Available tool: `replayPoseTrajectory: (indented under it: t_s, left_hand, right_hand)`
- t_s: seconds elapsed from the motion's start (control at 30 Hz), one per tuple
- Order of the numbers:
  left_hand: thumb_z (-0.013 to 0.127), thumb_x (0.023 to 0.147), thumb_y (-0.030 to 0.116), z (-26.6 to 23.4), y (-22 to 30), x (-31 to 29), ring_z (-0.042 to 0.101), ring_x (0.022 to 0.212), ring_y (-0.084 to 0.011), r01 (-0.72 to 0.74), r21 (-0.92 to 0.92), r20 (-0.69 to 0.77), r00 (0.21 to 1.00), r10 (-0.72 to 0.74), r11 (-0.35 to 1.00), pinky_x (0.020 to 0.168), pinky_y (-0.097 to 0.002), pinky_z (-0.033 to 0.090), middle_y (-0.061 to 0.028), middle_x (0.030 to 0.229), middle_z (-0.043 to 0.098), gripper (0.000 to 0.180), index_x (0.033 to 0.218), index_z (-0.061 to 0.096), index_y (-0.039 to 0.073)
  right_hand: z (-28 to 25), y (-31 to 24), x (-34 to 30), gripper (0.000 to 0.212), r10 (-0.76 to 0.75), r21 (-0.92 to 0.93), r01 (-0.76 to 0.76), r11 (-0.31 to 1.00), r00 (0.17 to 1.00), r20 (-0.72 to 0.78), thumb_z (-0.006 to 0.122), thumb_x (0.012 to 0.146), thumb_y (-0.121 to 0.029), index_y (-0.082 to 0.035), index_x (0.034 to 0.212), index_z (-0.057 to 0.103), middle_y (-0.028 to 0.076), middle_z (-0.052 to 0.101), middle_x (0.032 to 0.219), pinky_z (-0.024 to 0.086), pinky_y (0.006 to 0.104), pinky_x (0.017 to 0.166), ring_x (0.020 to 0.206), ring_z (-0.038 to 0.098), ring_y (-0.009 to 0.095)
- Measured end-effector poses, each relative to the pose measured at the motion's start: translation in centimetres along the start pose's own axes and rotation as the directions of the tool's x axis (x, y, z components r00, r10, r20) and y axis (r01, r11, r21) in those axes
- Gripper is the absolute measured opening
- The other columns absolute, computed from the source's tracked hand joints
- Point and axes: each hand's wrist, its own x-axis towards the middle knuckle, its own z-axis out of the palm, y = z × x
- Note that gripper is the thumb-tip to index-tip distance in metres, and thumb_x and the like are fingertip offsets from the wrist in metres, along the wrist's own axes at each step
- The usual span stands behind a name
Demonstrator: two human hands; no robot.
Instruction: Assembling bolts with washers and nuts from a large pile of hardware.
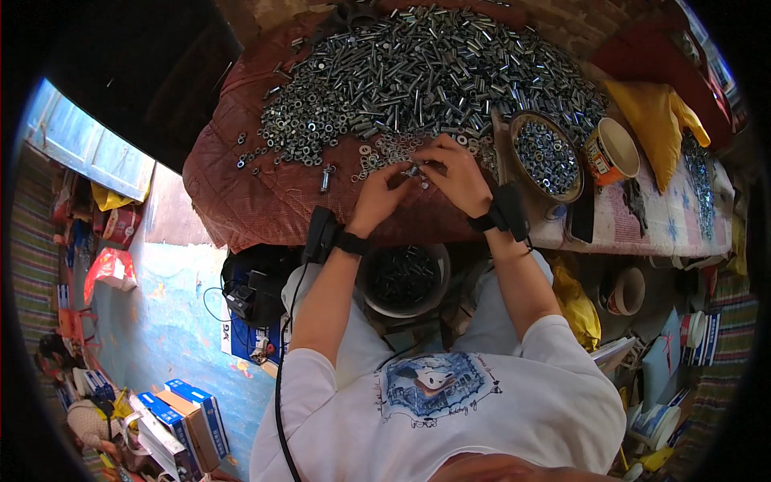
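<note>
My left hand (377,195) and my right hand (463,176) meet over the near edge of the cloth-covered table. Their fingertips pinch a small metal bolt (414,170) between them; the fingers hide much of it. Just beyond lie loose spring washers (395,148) and flat washers (474,143). To the left of my left hand, a single bolt (325,178) with a nut on it lies on the red cloth (265,201). Hex nuts (301,132) are spread farther left, and a large heap of metal bolts and sleeves (418,68) covers the back.
Right of my hands stand a round bowl of nuts (548,157) and a paper tub (612,151). A yellow bag (650,128) lies beyond. Below the table edge, between my knees, is a bucket (440,277) holding dark metal pieces. A black cable (281,386) runs along my left arm.
</note>
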Motion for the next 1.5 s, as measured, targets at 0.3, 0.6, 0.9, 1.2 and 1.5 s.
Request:
replayPoseTrajectory:
  t_s: [0.3, 0.6, 0.9, 1.2, 1.5]
  left_hand:
    - [0.064, 0.078, 0.007, -0.2, 0.0, -0.1, 0.060, 0.086, -0.0129, 0.105, 0.054, 0.080, 0.991, -0.109, 0.993, 0.073, -0.0246, 0.048, -0.0098, 0.098, 0.064, 0.033, 0.110, 0.057, -0.002]
    - [0.067, 0.075, 0.010, 0.1, 0.0, -0.3, 0.063, 0.075, -0.0140, 0.056, 0.023, -0.022, 0.998, -0.056, 0.998, 0.067, -0.0254, 0.048, -0.0097, 0.087, 0.067, 0.028, 0.101, 0.064, 0.001]
    - [0.067, 0.075, 0.006, 0.1, 0.3, 0.0, 0.061, 0.074, -0.0086, 0.041, -0.025, -0.102, 0.994, -0.043, 0.999, 0.066, -0.0220, 0.048, -0.0087, 0.088, 0.067, 0.028, 0.102, 0.063, -0.001]
    - [0.065, 0.076, 0.001, -0.2, 0.5, 0.2, 0.060, 0.076, -0.0084, 0.036, 0.028, -0.183, 0.983, -0.030, 0.999, 0.068, -0.0212, 0.049, -0.0074, 0.088, 0.067, 0.025, 0.101, 0.064, -0.002]
    - [0.067, 0.075, 0.001, 0.0, -0.1, 0.2, 0.061, 0.078, -0.0097, -0.011, 0.033, -0.198, 0.980, 0.017, 0.999, 0.069, -0.0214, 0.049, -0.0079, 0.089, 0.066, 0.026, 0.101, 0.063, -0.003]
  right_hand:
    - [-0.6, 1.0, -0.1, 0.018, -0.066, 0.033, 0.062, 0.998, 0.991, 0.113, 0.062, 0.073, 0.002, -0.001, 0.090, 0.061, 0.010, 0.054, 0.090, 0.047, 0.0311, 0.066, 0.079, 0.057, 0.024]
    - [-1.2, 1.3, -0.1, 0.018, 0.281, 0.160, -0.302, 0.940, 0.949, 0.145, 0.066, 0.078, -0.013, 0.001, 0.086, 0.059, 0.012, 0.058, 0.085, 0.046, 0.0327, 0.061, 0.073, 0.059, 0.019]
    - [-0.3, 2.0, -0.2, 0.028, 0.059, 0.241, -0.020, 0.970, 0.986, -0.156, 0.043, 0.093, -0.023, 0.000, 0.102, 0.056, 0.015, 0.062, 0.083, 0.045, 0.0318, 0.067, 0.075, 0.060, 0.020]
    - [-0.8, 1.6, -0.2, 0.034, 0.287, 0.365, -0.270, 0.891, 0.958, 0.009, 0.040, 0.095, -0.023, 0.001, 0.117, 0.049, 0.011, 0.064, 0.092, 0.043, 0.0271, 0.083, 0.091, 0.059, 0.017]
    - [-1.2, 1.4, -0.1, 0.036, 0.312, 0.494, -0.265, 0.828, 0.950, -0.013, 0.039, 0.095, -0.022, 0.003, 0.119, 0.048, 0.012, 0.064, 0.092, 0.043, 0.0252, 0.082, 0.089, 0.058, 0.013]
